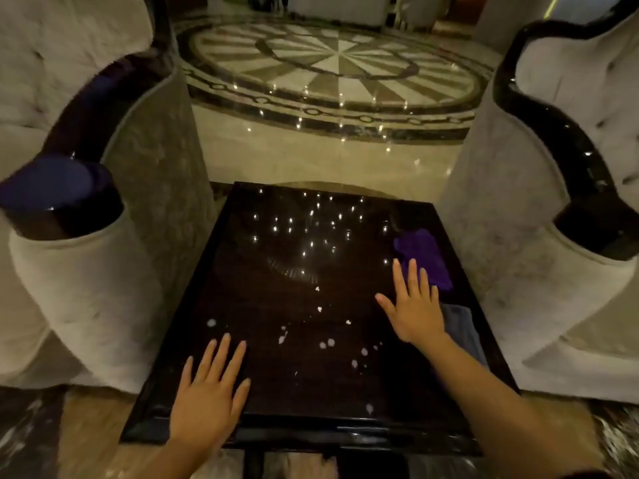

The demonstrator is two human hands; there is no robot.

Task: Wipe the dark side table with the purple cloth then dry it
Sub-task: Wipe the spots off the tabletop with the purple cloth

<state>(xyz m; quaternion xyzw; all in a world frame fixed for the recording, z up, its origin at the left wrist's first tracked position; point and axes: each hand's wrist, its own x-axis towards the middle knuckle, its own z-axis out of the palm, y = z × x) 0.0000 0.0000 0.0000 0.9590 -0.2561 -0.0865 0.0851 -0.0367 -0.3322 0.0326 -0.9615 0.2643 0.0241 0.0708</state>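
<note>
I see the dark side table [294, 375] straight below me, its glossy top catching many small light reflections and dotted with pale wet spots [326, 344] across the near half. My left hand [211, 392] lies flat near the front edge, fingers spread, holding nothing. My right hand [413, 305] is out over the right side of the top, palm down, fingers apart and empty; its fingertips reach the near end of the purple cloth [423, 257] and overlap it in view, though I cannot tell whether they touch it. The cloth lies crumpled along the right edge of the table, toward the far half. Just nearer than it, under and beside my right wrist, a grey cloth [463, 326] lies on the same edge.

A pale tufted armchair [86, 288] with a dark glossy arm rail stands close at the table's left, and a second armchair [553, 271] stands close at its right. Beyond the table the polished floor [311, 157] shows a round inlaid medallion [339, 63].
</note>
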